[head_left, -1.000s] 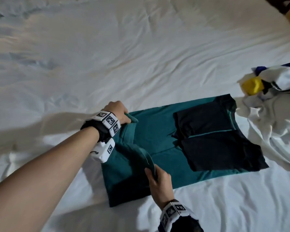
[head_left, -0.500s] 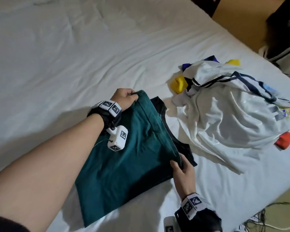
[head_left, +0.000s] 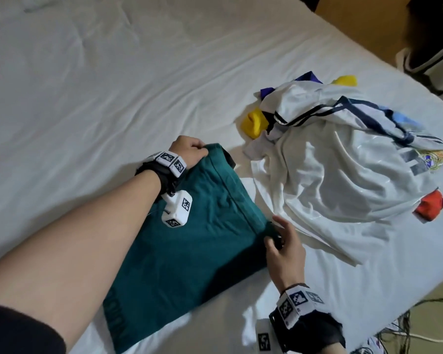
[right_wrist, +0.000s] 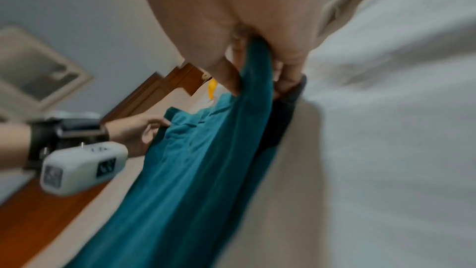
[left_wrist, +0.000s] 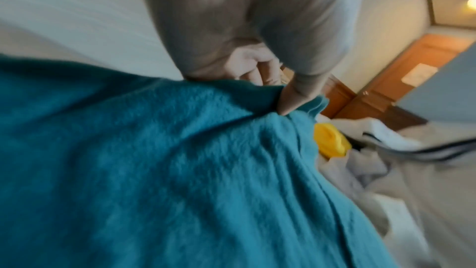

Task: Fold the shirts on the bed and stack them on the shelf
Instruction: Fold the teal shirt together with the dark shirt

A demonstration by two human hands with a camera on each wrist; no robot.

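The green shirt [head_left: 189, 251] lies folded on the white bed [head_left: 87, 98], low in the centre of the head view. The left hand [head_left: 189, 152] pinches its upper corner between thumb and curled fingers [left_wrist: 291, 97]. The right hand [head_left: 284, 249] pinches the lower right corner. A crumpled white shirt [head_left: 343, 180] lies just to the right.

The shirt [head_left: 189, 251] under my fingers [head_left: 274, 247] is deep teal with a black hem. My bed sheet [head_left: 100, 85] is plain white. The crumpled shirt [head_left: 343, 175] beside it is white with navy stripes, over yellow [head_left: 255, 123], purple and orange-red cloth.
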